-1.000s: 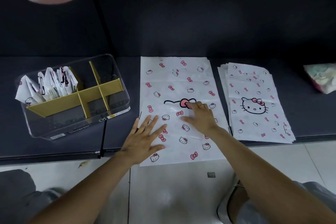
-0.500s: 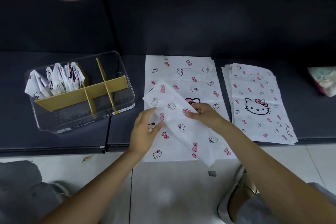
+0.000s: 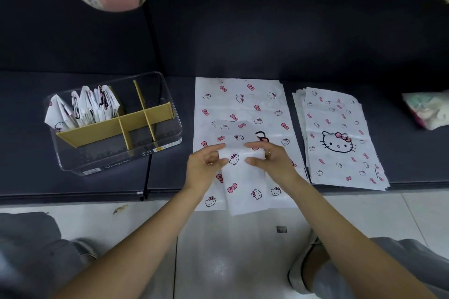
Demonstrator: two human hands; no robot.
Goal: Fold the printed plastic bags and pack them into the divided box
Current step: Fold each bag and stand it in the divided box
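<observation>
The cat-print plastic bag [image 3: 239, 114] lies flat on the dark shelf [image 3: 97, 184], just right of the clear divided storage box [image 3: 114, 153]. The left hand [image 3: 204, 165] and right hand [image 3: 272, 160] pinch its folded-over strip between thumb and fingers. Folded bags [image 3: 82, 107] fill the box's far-left compartment.

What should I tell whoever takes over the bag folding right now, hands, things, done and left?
Left hand and right hand each pinch a side of the half-folded bag, over the shelf's front edge.
It lies on a flat bag on the dark shelf.
The stack of unfolded bags lies to the right.
The divided box stands to the left.
Done: folded bags stand in its far-left compartment; the other compartments look empty.
Left: finish this fold, pack it, then fold the rest.
</observation>
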